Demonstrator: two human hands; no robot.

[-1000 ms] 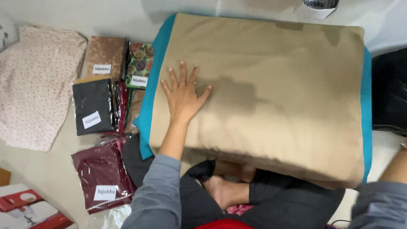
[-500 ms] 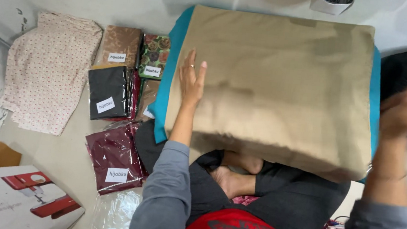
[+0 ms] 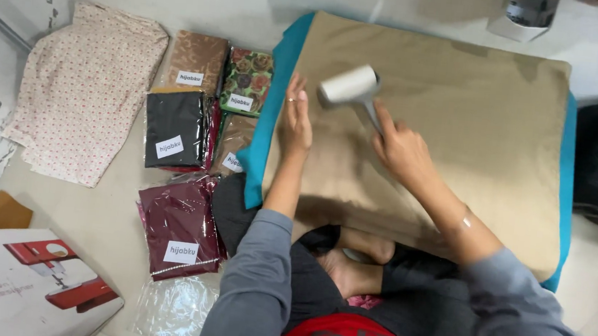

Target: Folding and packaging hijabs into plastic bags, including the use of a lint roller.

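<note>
Person seated cross-legged on the floor, a tan fabric (image 3: pixel 454 124) spread flat over a teal board (image 3: pixel 276 94) in front of the knees.

Right hand (image 3: pixel 401 149) closed around the grey handle of a white handheld tool (image 3: pixel 353 90), possibly a small steamer or a lint roller; the head is blurred, so I cannot say which. The head sits on or just above the tan fabric near its left part, handle angled back toward the wrist, which lets the head lie flat to the cloth.

Left hand (image 3: pixel 296 121) empty, fingers straight and together, palm edge pressed on the fabric just beside the tool and close to the teal edge. It seems placed there to keep the cloth taut and unmoving under the tool.

To the left on the floor: packaged folded fabrics (image 3: pixel 196 108) in clear bags, laid side by side, a maroon packet (image 3: pixel 180 226) nearer the knee, and a floral cloth (image 3: pixel 82 91) well apart. A printed carton (image 3: pixel 14 287) lies at the lower left.
</note>
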